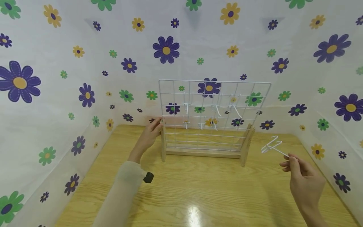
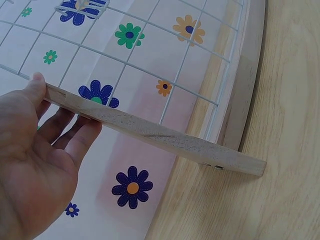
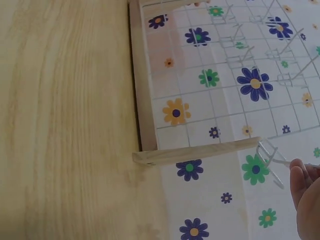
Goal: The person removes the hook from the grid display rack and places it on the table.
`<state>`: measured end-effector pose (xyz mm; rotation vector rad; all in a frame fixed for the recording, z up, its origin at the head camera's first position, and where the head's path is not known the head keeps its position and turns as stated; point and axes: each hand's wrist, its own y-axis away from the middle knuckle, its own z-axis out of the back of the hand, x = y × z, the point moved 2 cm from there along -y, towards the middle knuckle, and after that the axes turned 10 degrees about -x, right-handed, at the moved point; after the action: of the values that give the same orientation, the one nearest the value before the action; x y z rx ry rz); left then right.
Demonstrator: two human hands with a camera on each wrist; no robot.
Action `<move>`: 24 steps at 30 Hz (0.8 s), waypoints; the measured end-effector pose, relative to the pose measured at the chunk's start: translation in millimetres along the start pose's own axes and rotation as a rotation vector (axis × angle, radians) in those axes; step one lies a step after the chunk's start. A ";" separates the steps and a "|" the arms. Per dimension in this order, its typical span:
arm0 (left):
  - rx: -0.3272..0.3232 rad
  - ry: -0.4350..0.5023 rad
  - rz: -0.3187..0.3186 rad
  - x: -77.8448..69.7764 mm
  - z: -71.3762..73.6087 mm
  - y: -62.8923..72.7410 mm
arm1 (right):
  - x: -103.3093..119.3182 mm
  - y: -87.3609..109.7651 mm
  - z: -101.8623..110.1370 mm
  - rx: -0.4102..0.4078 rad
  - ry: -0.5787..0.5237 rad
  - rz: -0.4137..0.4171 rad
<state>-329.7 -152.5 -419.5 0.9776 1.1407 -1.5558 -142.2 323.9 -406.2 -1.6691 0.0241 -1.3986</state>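
At the near edge of the head view, a bright reflection is shown on the wood-grained table [image 1: 221, 192], and a pale sleeve [image 1: 119, 192] is seen on the left arm, with a small black object [image 1: 148, 177] at its wrist. On the right, the stem of a white wire display hook [image 1: 267, 148] is pinched between the thumb and fingers of the right hand [image 1: 306, 181]; the hook is held to the right of the grid rack, its two bent prongs pointed away from the hand. Farther in, the top of the rack's left wooden upright [image 1: 163, 145] is gripped by the left hand [image 1: 148, 135], the thumb laid on one side and the fingers curled on the other. The two uprights are joined by a low wooden crossbar [image 1: 202, 154], and between them a white wire grid panel [image 1: 215, 81] is held, leaned slightly back. On the grid, three longer hooks [image 1: 187, 108] are hung in an upper row and three shorter hooks [image 1: 200, 126] below. Behind everything, a white backdrop [image 1: 198, 71] is covered with purple, green and yellow flowers.
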 end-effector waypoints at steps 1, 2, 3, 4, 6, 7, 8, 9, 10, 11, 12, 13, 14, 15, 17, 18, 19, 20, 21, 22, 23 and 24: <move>-0.002 0.001 -0.006 -0.3 -0.2 0.3 | -2.3 2.0 1.0 -0.005 0.004 -0.002; -0.006 0.002 -0.013 1.2 -0.2 0.0 | -4.3 3.8 1.9 -0.008 0.007 -0.006; -0.010 0.001 -0.017 4.8 -0.3 -1.4 | -6.2 5.3 2.7 -0.012 0.006 -0.009; -0.014 0.001 -0.015 8.9 -0.1 -3.3 | -7.4 6.4 3.4 -0.016 0.001 -0.008; -0.016 -0.003 -0.010 8.4 0.0 -2.7 | -10.4 7.8 5.1 -0.024 -0.009 -0.006; -0.015 0.001 -0.009 8.2 -0.1 -2.6 | -11.9 8.5 6.0 -0.029 -0.008 -0.013; -0.013 0.006 -0.009 8.0 -0.3 -2.5 | -13.1 9.4 6.9 -0.032 -0.006 -0.019; -0.012 0.009 -0.009 8.0 -0.5 -2.5 | -14.6 10.3 7.8 -0.035 -0.001 -0.026; -0.011 0.011 -0.009 8.1 -0.4 -2.3 | -16.3 11.1 8.5 -0.038 0.007 -0.033; -0.011 0.013 -0.010 8.0 -0.4 -2.2 | -17.7 12.1 9.0 -0.042 0.012 -0.041; -0.012 0.013 -0.011 8.0 -0.3 -2.1 | -19.3 13.1 9.5 -0.047 0.019 -0.048; -0.011 0.018 -0.014 8.0 -0.2 -2.1 | -20.8 14.0 10.0 -0.052 0.024 -0.053; -0.013 0.015 -0.012 8.2 -0.2 -2.1 | -22.0 15.1 10.4 -0.054 0.029 -0.055; -0.016 0.013 -0.012 8.4 -0.2 -2.2 | -23.3 16.2 10.8 -0.059 0.034 -0.056; -0.017 0.007 -0.015 8.9 0.0 -2.2 | -25.6 18.8 11.6 -0.064 0.048 -0.059; -0.018 0.005 -0.014 8.9 0.0 -2.1 | -26.9 20.3 12.1 -0.064 0.058 -0.062; -0.019 0.003 -0.013 9.0 -0.1 -2.0 | -28.2 21.9 12.6 -0.064 0.066 -0.067; -0.019 0.003 -0.012 9.1 -0.2 -2.0 | -29.7 23.5 13.2 -0.063 0.075 -0.074; -0.018 0.003 -0.013 9.0 -0.3 -1.8 | -31.7 24.8 13.8 -0.064 0.083 -0.080; -0.017 0.005 -0.014 9.0 -0.5 -1.7 | -33.8 26.3 14.4 -0.062 0.089 -0.090; -0.016 0.009 -0.012 8.6 -0.5 -1.5 | -35.7 27.6 14.9 -0.061 0.092 -0.100; -0.016 0.009 -0.012 8.1 -0.7 -1.5 | -37.3 28.8 15.5 -0.060 0.098 -0.107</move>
<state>-333.0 -153.5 -427.1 0.9701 1.1652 -1.5511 -128.4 337.2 -451.9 -1.6701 0.0328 -1.5734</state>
